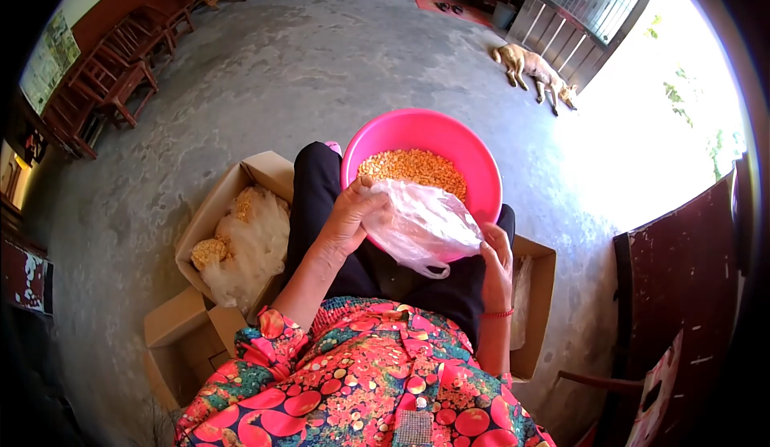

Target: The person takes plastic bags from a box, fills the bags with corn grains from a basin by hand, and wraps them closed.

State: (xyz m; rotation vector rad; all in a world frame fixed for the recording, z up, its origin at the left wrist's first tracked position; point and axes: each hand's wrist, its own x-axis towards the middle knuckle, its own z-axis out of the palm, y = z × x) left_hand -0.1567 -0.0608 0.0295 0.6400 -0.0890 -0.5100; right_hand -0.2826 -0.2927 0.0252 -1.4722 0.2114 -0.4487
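Note:
A clear plastic bag [421, 221] is stretched between my two hands, over the near side of a pink basin [479, 162]. My left hand [353, 216] grips the bag's left edge with bent fingers. At the other side, the fingers of my right hand [496, 258] pinch the bag near its right corner. A loop handle hangs from the bag's lower edge. Loose orange-yellow corn kernels [413, 166] lie in the basin, partly hidden by the bag. Whether anything is inside the bag, I cannot tell.
Left of my legs, a cardboard box [202, 221] holds bagged yellow bundles [210, 252]; another open box [180, 327] sits nearer. A third cardboard box [536, 307] stands at my right. A dog [533, 70] lies by the doorway. Wooden chairs [120, 86] line the left wall.

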